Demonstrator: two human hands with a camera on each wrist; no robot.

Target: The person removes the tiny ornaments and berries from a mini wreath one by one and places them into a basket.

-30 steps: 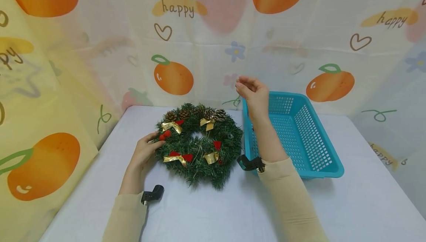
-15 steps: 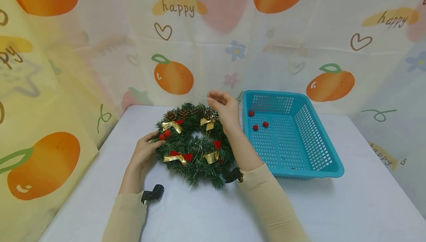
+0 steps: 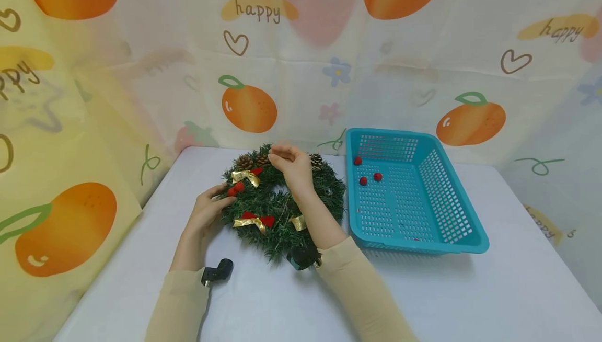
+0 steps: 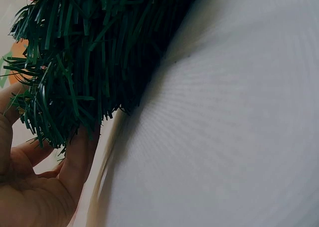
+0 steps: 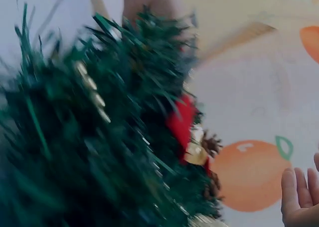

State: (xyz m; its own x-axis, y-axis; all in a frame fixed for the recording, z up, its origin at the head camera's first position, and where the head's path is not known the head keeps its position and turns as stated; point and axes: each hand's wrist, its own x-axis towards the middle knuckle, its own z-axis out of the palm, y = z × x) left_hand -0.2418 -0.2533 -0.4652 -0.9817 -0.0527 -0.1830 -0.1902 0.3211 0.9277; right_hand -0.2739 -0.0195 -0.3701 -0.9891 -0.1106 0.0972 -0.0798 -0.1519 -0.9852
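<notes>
A green wreath (image 3: 263, 237) lies on the white table, dressed with gold bows (image 3: 250, 221), red bits, pinecones (image 3: 244, 161) and red berries (image 3: 235, 189). My left hand (image 3: 209, 208) holds its left edge beside those berries; in the left wrist view, the fingers (image 4: 77, 159) curl around the dark green needles. My right hand (image 3: 293, 169) hovers over the wreath's back part, covering some decorations there. Its fingers are loosely bent, with nothing seen between them. In the right wrist view, part of that hand (image 5: 301, 199) shows at the lower right, apart from the greenery.
A blue plastic basket (image 3: 472, 227) stands to the right of the wreath. Several small red berries (image 3: 363, 181) lie in it, mostly toward its left side. Behind the table hangs a fabric backdrop (image 3: 301, 96) printed with oranges.
My right hand has moved left from above the basket's left side to over the wreath, bringing the berries in the basket into sight. My left hand keeps its hold on the wreath.
</notes>
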